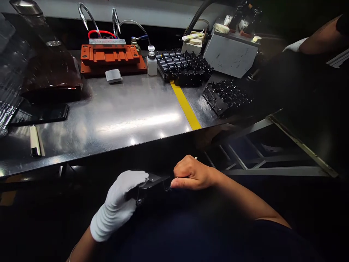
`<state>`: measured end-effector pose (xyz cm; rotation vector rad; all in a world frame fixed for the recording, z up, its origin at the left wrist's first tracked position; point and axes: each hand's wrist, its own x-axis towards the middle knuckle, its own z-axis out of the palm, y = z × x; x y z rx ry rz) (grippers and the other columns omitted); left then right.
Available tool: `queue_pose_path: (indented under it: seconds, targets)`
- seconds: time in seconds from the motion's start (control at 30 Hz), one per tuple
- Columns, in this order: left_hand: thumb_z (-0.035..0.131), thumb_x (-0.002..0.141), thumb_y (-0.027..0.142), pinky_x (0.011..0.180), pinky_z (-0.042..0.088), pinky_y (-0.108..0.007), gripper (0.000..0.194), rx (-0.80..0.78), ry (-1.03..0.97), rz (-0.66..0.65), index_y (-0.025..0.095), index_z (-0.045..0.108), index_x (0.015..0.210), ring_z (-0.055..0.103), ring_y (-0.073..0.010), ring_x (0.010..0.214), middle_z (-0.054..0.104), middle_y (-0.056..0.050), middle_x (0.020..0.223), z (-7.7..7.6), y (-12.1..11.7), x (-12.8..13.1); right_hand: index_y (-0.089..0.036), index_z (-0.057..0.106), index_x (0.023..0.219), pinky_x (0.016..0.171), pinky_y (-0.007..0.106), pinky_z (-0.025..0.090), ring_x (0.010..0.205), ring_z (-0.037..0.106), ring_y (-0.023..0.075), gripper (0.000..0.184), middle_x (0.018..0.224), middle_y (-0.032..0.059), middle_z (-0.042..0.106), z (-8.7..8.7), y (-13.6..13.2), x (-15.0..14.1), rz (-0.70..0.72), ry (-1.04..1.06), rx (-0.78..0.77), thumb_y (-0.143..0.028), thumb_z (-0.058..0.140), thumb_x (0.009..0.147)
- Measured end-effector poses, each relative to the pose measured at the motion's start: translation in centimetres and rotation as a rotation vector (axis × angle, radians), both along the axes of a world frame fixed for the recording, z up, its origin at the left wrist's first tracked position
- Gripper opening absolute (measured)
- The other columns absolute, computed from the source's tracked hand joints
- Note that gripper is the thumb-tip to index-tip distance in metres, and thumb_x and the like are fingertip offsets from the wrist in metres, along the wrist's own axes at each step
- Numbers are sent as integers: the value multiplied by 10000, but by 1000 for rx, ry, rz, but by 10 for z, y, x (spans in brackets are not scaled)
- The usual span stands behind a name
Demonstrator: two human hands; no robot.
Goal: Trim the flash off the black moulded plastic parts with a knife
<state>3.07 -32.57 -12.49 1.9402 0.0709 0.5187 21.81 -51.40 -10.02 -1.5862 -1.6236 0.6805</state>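
Beyond both hands (117, 200), a bottle (152, 64)

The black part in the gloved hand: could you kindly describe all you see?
The black part looks like plastic, with a flat upper face and small projections beneath. The left hand grips one end in front of the bench; the right hand is at the other, contact unclear. Shadow hides much of it.

1 head camera is looking forward and down, framing the left hand (118, 194) and right hand (193, 173) close below, the bench (133, 103) stretching farther off.
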Motion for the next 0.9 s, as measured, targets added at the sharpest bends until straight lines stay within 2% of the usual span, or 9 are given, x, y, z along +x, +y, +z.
queue_pose_path:
  seconds: [0.07,0.17,0.23,0.3,0.4,0.47,0.63,0.8,0.9]
  targets:
    - [704,731,170,723,567,-362,274,-229,168,2,228,703,999,690,-241,808,723,-76,922,-2,2,-1,-184,308,510,479,233,237,454,297,60,555,492,-55,305,1,3,1,-21,-58,69,-477,403,973]
    - [738,731,272,613,555,-324,408,-630,423,-57,200,634,1119,659,-202,661,708,-61,836,-8,6,0,-172,452,580,493,231,263,507,382,81,570,533,-26,411,3,15,3,-88,-233,210,-594,350,950]
    - [719,748,337,562,534,-307,437,-768,531,-125,192,605,1144,616,-181,592,685,-38,748,-11,10,2,-161,519,652,486,231,247,533,401,90,591,572,-17,445,5,24,4,-94,-373,276,-684,375,885]
    - [708,751,372,551,514,-291,405,-771,564,-176,185,619,1099,591,-176,600,664,-30,729,-13,13,6,-163,528,655,480,234,221,535,393,91,600,581,-22,438,6,32,5,-57,-477,284,-713,395,856]
    - [716,730,385,574,492,-269,322,-686,536,-158,174,647,964,575,-178,659,651,-33,767,-14,16,10,-171,480,581,482,246,194,526,377,89,588,561,-30,407,5,37,5,6,-556,258,-666,402,890]
    - [708,726,402,591,485,-269,302,-639,523,-141,170,646,908,564,-179,674,643,-33,776,-13,16,11,-173,476,578,484,251,191,529,377,92,580,560,-29,408,3,38,5,-3,-582,270,-652,406,897]
    - [686,712,480,626,494,-297,363,-603,498,-122,178,648,911,559,-197,696,648,-38,798,-11,12,14,-161,530,646,491,239,216,554,399,95,589,600,-16,452,2,41,3,-85,-576,343,-687,396,875]
    - [661,735,469,608,493,-295,308,-580,535,-62,193,646,870,546,-187,656,636,-17,740,-13,8,15,-171,455,550,488,249,200,513,356,90,622,545,-27,391,0,43,1,-102,-589,288,-687,372,885]
    - [650,739,471,645,506,-303,325,-558,507,-77,187,663,897,569,-209,719,665,-37,794,-14,8,16,-173,437,549,483,247,202,502,366,87,618,538,-26,405,-1,43,1,-100,-531,258,-674,358,901]
